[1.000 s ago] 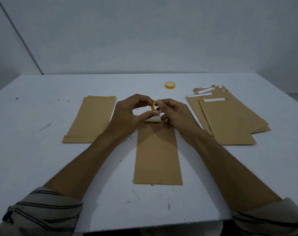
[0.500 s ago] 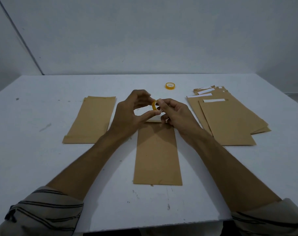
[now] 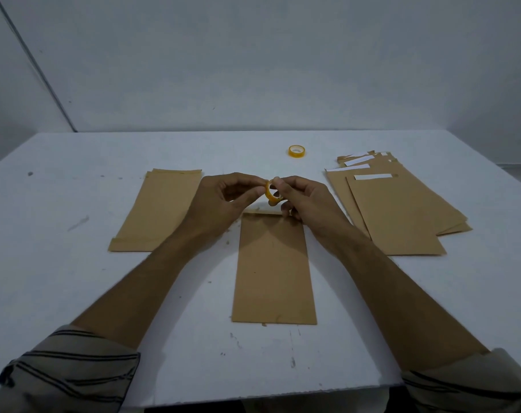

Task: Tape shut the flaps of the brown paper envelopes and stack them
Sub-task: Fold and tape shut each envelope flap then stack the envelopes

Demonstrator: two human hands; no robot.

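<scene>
The left hand and the right hand were together above the far end of the middle envelope, both pinching the small yellow tape roll between fingertips and thumb. That grip was the same as 1 second before, and the hands had not left that spot. The roll sat slightly lower, nearer the envelope's top edge. The left hand's fingers were less arched than before, and the open gap between them and the thumb had narrowed. Whether any tape had been pulled free of the roll could not be told.

The middle envelope lay flat and lengthwise on the white table, in the same place as before. 1 more envelope lay flat to the left, apart from it. To the right, the fanned pile of envelopes with white strips at its far ends had not shifted. A spare tape roll stayed on the table beyond the hands. Striped sleeves covered the arms near the bottom edge.
</scene>
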